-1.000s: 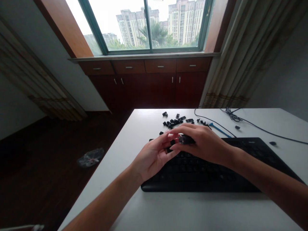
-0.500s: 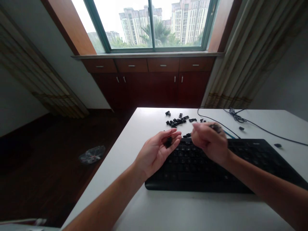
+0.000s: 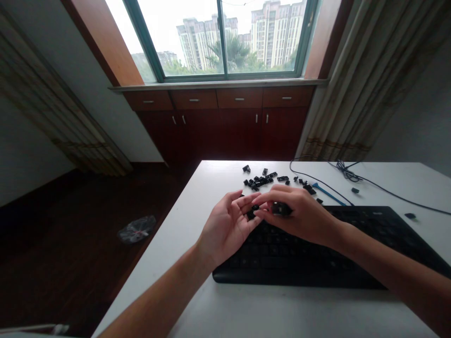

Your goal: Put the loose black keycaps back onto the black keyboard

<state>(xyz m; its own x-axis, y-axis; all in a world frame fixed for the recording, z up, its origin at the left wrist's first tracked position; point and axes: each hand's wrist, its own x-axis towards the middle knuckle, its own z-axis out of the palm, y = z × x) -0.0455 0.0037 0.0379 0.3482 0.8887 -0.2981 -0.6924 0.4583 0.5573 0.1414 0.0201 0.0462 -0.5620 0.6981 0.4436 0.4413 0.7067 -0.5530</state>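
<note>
My left hand (image 3: 227, 224) is turned palm up above the left part of a black keyboard (image 3: 282, 274). Its fingers are cupped and carry a small black keycap (image 3: 251, 214). My right hand (image 3: 299, 211) comes in from the right, fingertips meeting the left fingers at the keycap. Within the curl of the right hand sits a dark object (image 3: 282, 209), mostly covered, whose kind I cannot make out. Behind the hands, several loose black keycaps (image 3: 260, 181) lie in a cluster on the white table (image 3: 183, 225).
A blue stick-like tool (image 3: 328, 194) lies behind the keyboard, near more small black pieces (image 3: 309, 189). A black cable (image 3: 387, 188) runs across the table's back right. Single black pieces (image 3: 409, 216) lie at the right. A clear plastic bag (image 3: 136, 229) is on the floor.
My right hand has moved left and down from above the keyboard, opening from a fist, and its fingertips now meet my left hand. The left hand stays nearly in place.
</note>
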